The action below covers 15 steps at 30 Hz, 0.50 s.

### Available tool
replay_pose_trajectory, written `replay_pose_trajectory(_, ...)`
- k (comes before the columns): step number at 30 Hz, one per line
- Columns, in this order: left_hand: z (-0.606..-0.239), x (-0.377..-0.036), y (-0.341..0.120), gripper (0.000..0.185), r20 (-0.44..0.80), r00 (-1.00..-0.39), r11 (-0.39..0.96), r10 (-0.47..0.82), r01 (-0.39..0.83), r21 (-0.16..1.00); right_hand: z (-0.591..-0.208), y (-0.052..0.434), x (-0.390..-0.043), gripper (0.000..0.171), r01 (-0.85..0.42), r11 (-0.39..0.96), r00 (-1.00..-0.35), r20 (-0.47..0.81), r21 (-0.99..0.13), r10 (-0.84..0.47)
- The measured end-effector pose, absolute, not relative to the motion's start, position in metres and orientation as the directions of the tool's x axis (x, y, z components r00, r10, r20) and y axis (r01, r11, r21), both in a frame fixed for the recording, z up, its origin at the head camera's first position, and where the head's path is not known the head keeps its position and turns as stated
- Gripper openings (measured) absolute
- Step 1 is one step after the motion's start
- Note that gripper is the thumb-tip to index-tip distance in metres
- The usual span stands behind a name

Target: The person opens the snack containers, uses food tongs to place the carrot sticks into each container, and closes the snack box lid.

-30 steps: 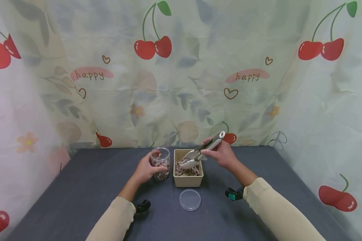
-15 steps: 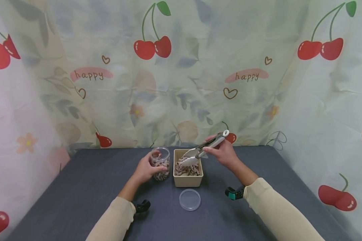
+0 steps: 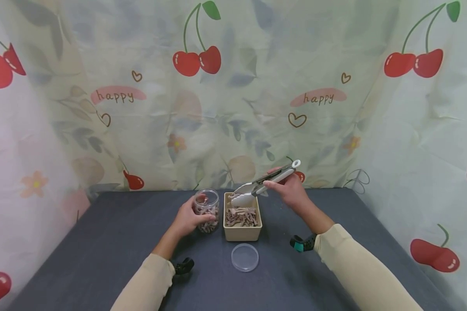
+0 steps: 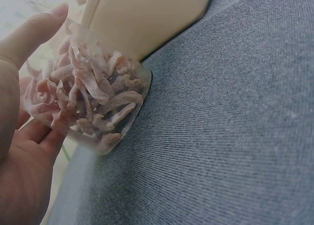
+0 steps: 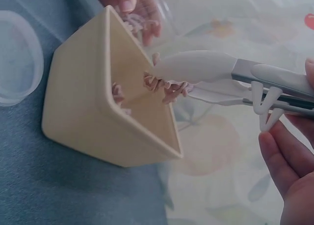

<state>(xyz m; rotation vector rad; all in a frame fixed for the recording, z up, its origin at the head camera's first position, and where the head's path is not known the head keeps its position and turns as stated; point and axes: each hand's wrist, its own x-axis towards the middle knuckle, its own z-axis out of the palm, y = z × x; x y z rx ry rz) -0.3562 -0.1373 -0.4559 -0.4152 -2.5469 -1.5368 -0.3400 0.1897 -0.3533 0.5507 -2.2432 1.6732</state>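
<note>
My left hand [image 3: 187,219] holds a clear plastic jar [image 3: 212,211] upright on the table, thumb and fingers around its side. Small pale brownish dried strips [image 4: 93,92] partly fill the jar in the left wrist view. My right hand [image 3: 293,196] grips white-and-grey kitchen tongs [image 3: 274,178], which slant down to the left over a beige rectangular bin [image 3: 243,234]. In the right wrist view, the tips of the tongs pinch a small clump of strips [image 5: 169,89] at the bin's opening. More strips [image 3: 241,217] lie inside the bin, toward its near side.
A round clear lid [image 3: 245,258] lies on the dark blue-grey tablecloth [image 3: 140,233] in front of the bin. The jar stands just left of the bin. Behind the table hangs a curtain [image 3: 233,108] printed with cherries.
My right hand has lifted the tongs up and slightly back to the right, drawing a clump of strips off the pile. The left hand and the jar have stayed still.
</note>
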Motion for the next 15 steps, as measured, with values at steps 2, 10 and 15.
replay_pose_trajectory(2, -0.456, -0.356, -0.137, 0.075, 0.257, -0.952, 0.443, 0.164, 0.304, 0.843, -0.349, 0.189, -0.340, 0.036, -0.481, 0.259, -0.877, 0.463, -0.838, -0.131)
replay_pose_trajectory(10, -0.455, -0.355, -0.137, 0.074, 0.246, -0.956, 0.434, 0.158, 0.291, 0.852, -0.335, 0.184, -0.343, 0.036, -0.497, 0.224, -0.867, 0.474, -0.838, -0.153)
replay_pose_trajectory(15, -0.455, -0.354, -0.136, 0.076, 0.243, -0.957, 0.426, 0.156, 0.287, 0.858, -0.327, 0.178, -0.341, 0.036, -0.482, 0.221, -0.876, 0.458, -0.848, -0.153)
